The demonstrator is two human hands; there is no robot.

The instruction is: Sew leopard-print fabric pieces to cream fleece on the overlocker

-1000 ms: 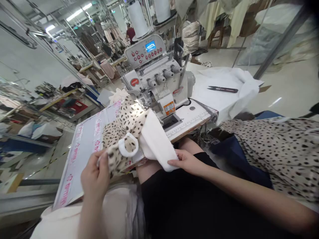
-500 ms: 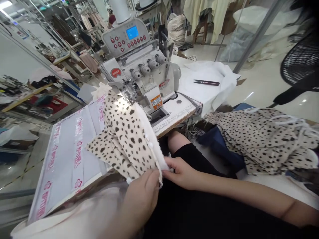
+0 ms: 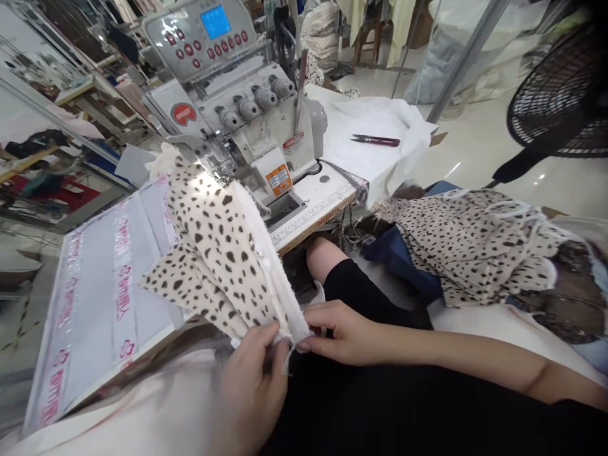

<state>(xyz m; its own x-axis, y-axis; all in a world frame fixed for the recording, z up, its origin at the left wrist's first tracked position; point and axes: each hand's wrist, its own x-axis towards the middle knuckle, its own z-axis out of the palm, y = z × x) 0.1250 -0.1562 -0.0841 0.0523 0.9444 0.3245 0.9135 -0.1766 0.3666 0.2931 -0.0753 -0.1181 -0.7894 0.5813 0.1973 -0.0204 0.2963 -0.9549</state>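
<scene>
A cream fabric piece with dark spots (image 3: 223, 247) hangs over the table's front edge, its far end at the lit needle area of an overlock sewing machine (image 3: 237, 114). White fluffy pile shows along its right edge. My left hand (image 3: 256, 373) pinches the near corner of the spotted fabric between thumb and fingers. Close beside it on the right, my right hand (image 3: 337, 332) grips the white fluffy edge at the same end. Loose threads dangle between the two hands.
Thread snips (image 3: 375, 140) lie on white cloth (image 3: 332, 126) right of the machine. A pile of spotted fabric pieces (image 3: 470, 240) rests at my right, with a black fan (image 3: 555, 101) behind it. The table extension (image 3: 99, 278) at left bears pink-printed tape.
The view has shifted, so the machine appears farther left and higher. My left thumb and fingers have moved along the fabric's near corner. Both hands keep hold of the fabric.
</scene>
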